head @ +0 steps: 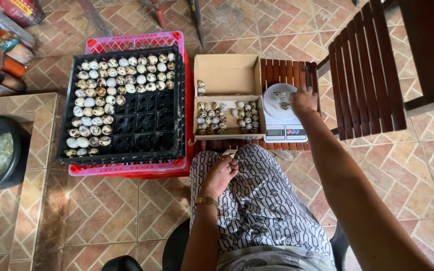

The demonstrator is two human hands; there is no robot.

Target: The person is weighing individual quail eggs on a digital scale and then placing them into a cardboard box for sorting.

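right hand point(303, 99), frame centre-right: fingertips pinching small speckled quail egg point(286, 106) over white kitchen scale point(283, 113) | egg light, fragile, hold gently by sides | left hand point(220, 173): loosely curled, resting on lap

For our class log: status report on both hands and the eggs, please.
Right hand over white scale plate, grip unclear. Left hand curled on lap. Speckled eggs in cardboard box beside scale. Nothing blocking.

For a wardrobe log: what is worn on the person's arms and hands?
Both forearms are bare, no sleeves or gloves in view. The left hand has a gold-coloured watch band at the wrist. The right hand wears nothing visible.
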